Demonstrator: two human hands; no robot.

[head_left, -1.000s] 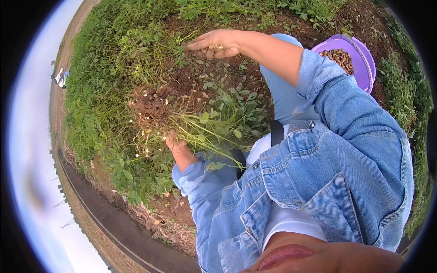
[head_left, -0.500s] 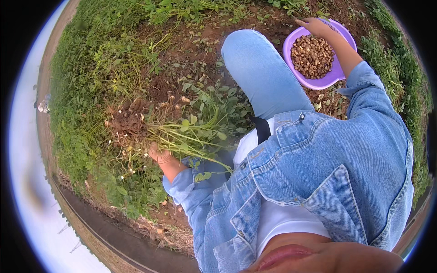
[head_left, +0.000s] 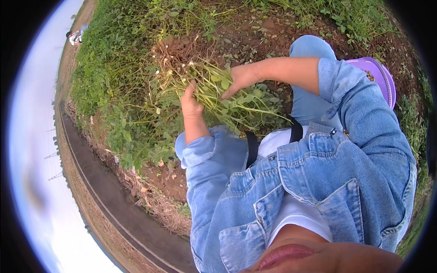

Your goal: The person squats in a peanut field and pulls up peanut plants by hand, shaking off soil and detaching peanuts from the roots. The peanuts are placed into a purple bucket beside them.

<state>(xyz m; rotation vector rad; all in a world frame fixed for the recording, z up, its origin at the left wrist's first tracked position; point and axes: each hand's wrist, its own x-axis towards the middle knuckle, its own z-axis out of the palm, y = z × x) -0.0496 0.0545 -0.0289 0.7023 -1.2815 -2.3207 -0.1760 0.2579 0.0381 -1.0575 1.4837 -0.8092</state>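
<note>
Closed around green stems (head_left: 214, 99), the left hand (head_left: 192, 107) held an uprooted bunch of peanut plants (head_left: 213, 76) in front of the body, the soil-caked roots (head_left: 175, 51) pointing away and the leafy ends (head_left: 255, 107) trailing down to the right. Just right of it, the right hand (head_left: 245, 76) touched the same bunch with its fingers partly hidden among leaves, so how firmly it gripped could not be told. Farther right, past a bent knee (head_left: 314, 47) in pale blue jeans (head_left: 307, 101), a purple bucket (head_left: 388, 86) stood partly covered by the rolled denim sleeve (head_left: 339, 84), some brown peanuts (head_left: 369, 76) showing inside.
</note>
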